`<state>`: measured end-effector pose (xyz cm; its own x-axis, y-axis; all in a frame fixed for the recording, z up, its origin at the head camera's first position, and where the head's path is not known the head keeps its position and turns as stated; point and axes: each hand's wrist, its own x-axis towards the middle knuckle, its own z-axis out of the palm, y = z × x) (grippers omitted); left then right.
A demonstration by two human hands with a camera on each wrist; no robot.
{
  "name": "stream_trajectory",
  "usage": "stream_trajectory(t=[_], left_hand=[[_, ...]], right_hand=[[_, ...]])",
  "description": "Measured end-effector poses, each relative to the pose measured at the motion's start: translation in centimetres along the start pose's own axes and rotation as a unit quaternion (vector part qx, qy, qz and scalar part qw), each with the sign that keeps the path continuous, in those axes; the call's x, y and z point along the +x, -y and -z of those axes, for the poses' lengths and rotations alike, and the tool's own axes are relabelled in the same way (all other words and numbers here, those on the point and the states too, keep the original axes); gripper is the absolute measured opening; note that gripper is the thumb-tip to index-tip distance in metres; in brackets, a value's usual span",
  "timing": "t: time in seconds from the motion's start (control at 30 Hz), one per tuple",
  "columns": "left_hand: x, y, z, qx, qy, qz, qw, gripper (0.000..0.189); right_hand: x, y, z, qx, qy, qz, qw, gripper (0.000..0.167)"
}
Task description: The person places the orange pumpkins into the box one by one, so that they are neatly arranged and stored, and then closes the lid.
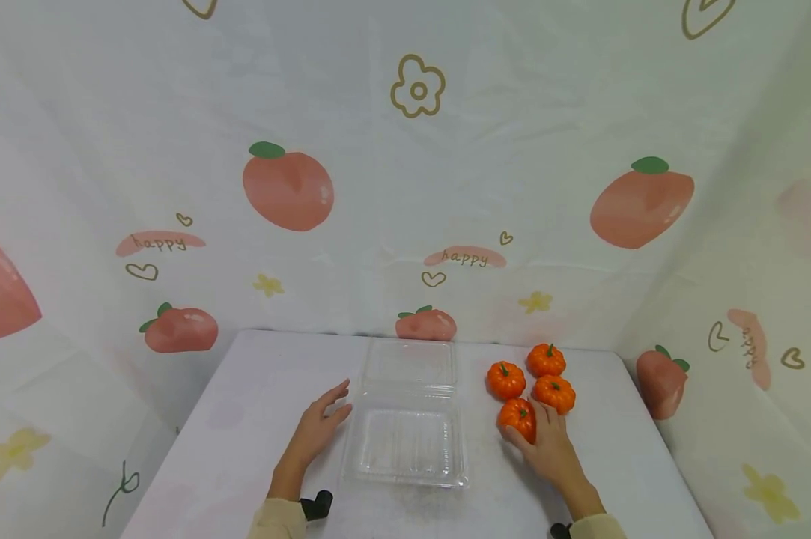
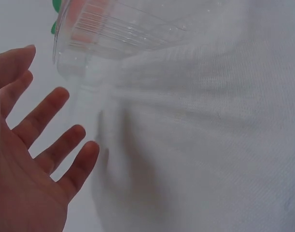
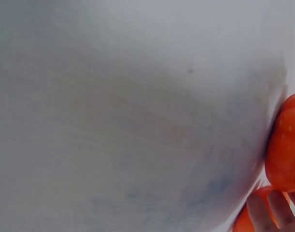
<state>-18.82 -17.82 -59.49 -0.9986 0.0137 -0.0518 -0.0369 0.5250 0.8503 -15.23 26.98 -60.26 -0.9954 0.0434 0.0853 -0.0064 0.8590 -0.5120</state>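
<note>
My right hand (image 1: 550,447) is at the nearest small orange pumpkin (image 1: 517,419), thumb at its lower left and fingers along its right side. Part of that pumpkin (image 3: 287,145) shows at the right edge of the right wrist view, the fingers (image 3: 277,210) just below it. Left of a clear plastic clamshell box (image 1: 405,479), my left hand (image 1: 316,433) is held with fingers spread, holding nothing. In the left wrist view its fingers (image 2: 46,113) are apart, below the box's ribbed wall (image 2: 99,29). The box lies unfolded, lid (image 1: 410,364) away from me.
Three more small pumpkins sit close behind the nearest one: one at left (image 1: 506,381), one at the back (image 1: 546,361) and one at right (image 1: 554,394). A white table (image 1: 243,419) carries everything, with a printed cloth (image 1: 378,187) hanging behind and at the sides.
</note>
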Motion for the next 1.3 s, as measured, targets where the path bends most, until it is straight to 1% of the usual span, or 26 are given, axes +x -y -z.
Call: stream_trajectory(t=[0.13,0.27,0.4,0.5,0.6,0.67,0.77,0.83,0.9,1.0,1.1,1.2,1.3], left_hand=[[-0.2,0.1,-0.2,-0.022,0.003,-0.006,0.9997,0.048],[-0.2,0.4,-0.5,-0.051,0.008,-0.016,0.9986,0.043],[-0.2,1.0,-0.8,-0.089,0.013,0.001,0.9959,0.035],[-0.3,1.2,-1.0,-0.121,0.011,0.026,0.9923,0.031],[-0.4,1.1,-1.2,-0.138,0.008,0.043,0.9895,0.029],[-0.4,1.1,-1.3,-0.151,0.006,0.054,0.9871,0.029],[-0.4,1.1,-1.5,-0.166,0.003,0.057,0.9844,0.030],[-0.3,1.1,-1.7,-0.174,0.001,0.052,0.9834,0.030],[-0.3,1.3,-1.9,-0.173,-0.002,0.042,0.9840,0.031],[-0.2,1.5,-2.3,-0.166,-0.006,0.030,0.9856,0.032],[-0.3,1.7,-2.4,-0.168,-0.009,0.024,0.9854,0.033],[-0.3,1.6,-2.5,-0.183,-0.011,0.020,0.9829,0.033],[-0.3,1.7,-2.5,-0.199,-0.012,0.018,0.9797,0.034]], right_hand=[[-0.3,-0.1,0.2,0.009,0.020,-0.012,0.9997,0.070],[-0.3,-0.2,0.2,0.023,0.030,-0.019,0.9991,0.063],[-0.3,-0.4,0.1,0.037,0.048,-0.039,0.9975,0.063],[-0.2,-0.5,0.2,0.050,0.057,-0.052,0.9958,0.065],[0.0,-0.6,0.2,0.067,0.063,-0.058,0.9941,0.066],[0.1,-0.6,0.3,0.076,0.069,-0.063,0.9928,0.069],[0.1,-0.6,0.4,0.090,0.074,-0.076,0.9903,0.079],[0.1,-0.6,0.4,0.097,0.073,-0.082,0.9892,0.086],[0.1,-0.4,0.5,0.104,0.068,-0.086,0.9885,0.089],[0.1,-0.3,0.5,0.114,0.061,-0.083,0.9881,0.087],[0.2,-0.3,0.4,0.131,0.054,-0.079,0.9868,0.083],[0.2,-0.2,0.3,0.137,0.041,-0.068,0.9873,0.082],[0.2,0.1,0.4,0.133,0.023,-0.056,0.9893,0.081]])
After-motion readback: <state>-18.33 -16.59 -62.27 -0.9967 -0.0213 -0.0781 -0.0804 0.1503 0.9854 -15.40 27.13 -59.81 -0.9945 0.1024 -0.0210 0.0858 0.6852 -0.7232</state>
